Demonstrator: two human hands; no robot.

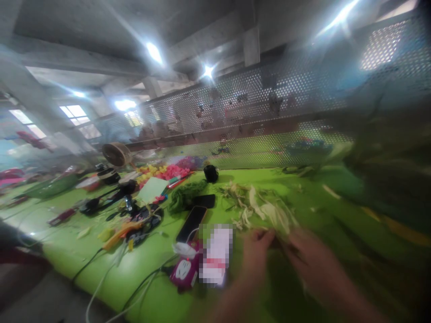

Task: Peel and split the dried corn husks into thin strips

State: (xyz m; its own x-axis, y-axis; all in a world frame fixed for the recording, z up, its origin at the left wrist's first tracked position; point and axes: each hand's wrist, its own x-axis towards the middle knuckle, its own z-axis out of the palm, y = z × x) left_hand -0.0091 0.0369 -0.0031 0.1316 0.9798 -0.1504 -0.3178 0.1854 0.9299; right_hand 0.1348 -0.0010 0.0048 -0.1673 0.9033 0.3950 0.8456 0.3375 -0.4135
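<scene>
My left hand [256, 251] and my right hand [311, 260] meet low in the view over a bright green table [141, 273]. Both are blurred by motion. Their fingers close in a pinch on pale, dry husk-like strips [269, 211] that spread out just beyond them. More of these strips lie in a loose pile [242, 197] further back. A phone [191, 223] lies left of my left hand, and a pink device [184, 270] with white cables sits near it.
Scissors, tools and cables [134, 215] clutter the table's left. Pink and yellow pieces [164, 172] lie at the back beside a small fan [116, 154], a black spool [211, 173] and green fibre [185, 195]. A perforated metal screen [269, 103] bounds the far edge.
</scene>
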